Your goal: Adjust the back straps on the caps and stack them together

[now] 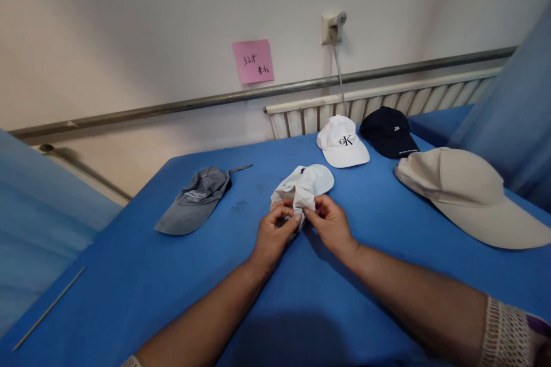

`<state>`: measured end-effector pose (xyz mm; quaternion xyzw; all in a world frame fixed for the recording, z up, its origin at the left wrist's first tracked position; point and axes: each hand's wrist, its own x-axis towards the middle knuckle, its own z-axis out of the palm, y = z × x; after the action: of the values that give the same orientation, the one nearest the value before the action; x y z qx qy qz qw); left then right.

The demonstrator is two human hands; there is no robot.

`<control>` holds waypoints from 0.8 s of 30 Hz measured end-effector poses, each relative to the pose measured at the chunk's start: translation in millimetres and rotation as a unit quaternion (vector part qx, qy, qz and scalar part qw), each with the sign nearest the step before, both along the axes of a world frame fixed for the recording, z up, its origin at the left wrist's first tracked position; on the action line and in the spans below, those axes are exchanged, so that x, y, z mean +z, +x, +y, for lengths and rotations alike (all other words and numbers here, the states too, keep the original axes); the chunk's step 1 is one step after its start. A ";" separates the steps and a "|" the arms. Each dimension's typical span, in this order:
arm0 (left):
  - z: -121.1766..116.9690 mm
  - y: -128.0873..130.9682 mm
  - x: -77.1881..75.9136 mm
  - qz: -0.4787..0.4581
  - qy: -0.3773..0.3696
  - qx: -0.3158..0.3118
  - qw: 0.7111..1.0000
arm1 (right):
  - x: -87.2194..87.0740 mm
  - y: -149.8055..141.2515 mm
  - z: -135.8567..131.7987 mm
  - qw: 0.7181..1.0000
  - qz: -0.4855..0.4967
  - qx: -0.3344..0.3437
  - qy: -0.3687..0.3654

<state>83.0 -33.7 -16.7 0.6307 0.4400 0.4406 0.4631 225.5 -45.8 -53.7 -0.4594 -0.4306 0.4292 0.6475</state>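
A pale baseball cap [306, 186] with a small dark emblem lies on the blue table, its brim pointing away to the right. My left hand [275, 235] pinches the strap at the back of this cap between thumb and fingers. From the other side, my right hand [333, 226] grips the same strap area, its thumb close to the left one. A light buckle or strap end shows between the thumbs. The inside of the cap is mostly hidden by my fingers.
A grey cap [196, 200] lies left. Behind stand a white cap [342, 140] and a navy cap [387, 132]; a large beige cap [469, 195] is right. A thin stick [49, 308] lies near the left edge. A metal rail [193, 104] and plugged-in cord [339, 69] line the wall.
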 end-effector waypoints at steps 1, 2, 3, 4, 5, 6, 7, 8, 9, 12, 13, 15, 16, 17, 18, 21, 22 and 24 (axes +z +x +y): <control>0.4 -0.2 -0.3 0.005 0.002 -0.002 1.000 | 1.4 0.0 -0.4 1.000 0.013 0.002 0.001; 0.8 -0.4 -0.5 0.014 0.006 -0.004 1.000 | 2.9 -0.1 -0.8 1.000 0.027 0.005 0.002; 1.4 -0.3 -0.6 0.025 0.012 -0.005 1.000 | 4.3 -0.2 -1.3 0.999 0.038 0.008 0.003; 1.9 0.0 -0.6 0.039 0.019 -0.005 0.999 | 5.2 -0.4 -1.8 0.999 0.043 0.010 0.003; 2.6 0.6 -0.7 0.053 0.027 -0.003 0.998 | 5.7 -0.5 -2.1 0.999 0.042 0.009 0.000; 3.3 1.4 -1.0 0.066 0.035 0.000 0.997 | 5.6 -0.5 -2.4 0.999 0.035 0.008 -0.003; 4.1 2.4 -1.4 0.077 0.042 0.003 0.996 | 5.1 -0.3 -2.6 1.000 0.023 0.005 -0.007; 5.1 3.4 -2.1 0.086 0.049 0.008 0.995 | 4.3 0.0 -2.8 1.000 0.006 0.002 -0.009; 6.3 4.3 -3.1 0.093 0.054 0.015 0.994 | 3.4 0.5 -3.0 1.000 -0.016 -0.002 -0.007; 9.6 5.3 -6.5 0.104 0.044 0.037 0.993 | 1.9 2.8 -4.3 0.994 -0.103 -0.012 0.032; 10.4 5.0 -7.4 0.103 0.028 0.039 0.994 | 2.1 3.5 -4.8 0.990 -0.131 -0.016 0.049; 11.0 3.8 -8.4 0.089 -0.017 0.033 0.995 | 3.2 4.6 -5.9 0.983 -0.168 -0.022 0.074; 10.8 3.1 -8.3 0.076 -0.040 0.026 0.996 | 3.8 5.0 -6.3 0.981 -0.176 -0.024 0.079; 10.3 2.5 -7.9 0.061 -0.059 0.018 0.996 | 4.5 5.2 -6.6 0.980 -0.178 -0.025 0.080; 9.6 1.9 -7.3 0.046 -0.075 0.012 0.996 | 4.9 5.3 -6.7 0.980 -0.178 -0.025 0.080; 7.4 0.9 -5.2 0.017 -0.104 0.003 0.994 | 4.5 5.6 -6.3 0.980 -0.178 -0.025 0.082; 6.7 0.9 -4.6 0.013 -0.110 0.003 0.994 | 3.7 5.7 -6.0 0.980 -0.179 -0.025 0.081; 5.7 1.0 -4.0 0.005 -0.119 0.008 0.993 | 1.4 5.6 -5.2 0.981 -0.177 -0.025 0.075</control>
<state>84.0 -28.0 -20.8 0.5699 0.4965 0.3855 0.5293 231.1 -51.0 -52.3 -0.4893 -0.5578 0.2908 0.6041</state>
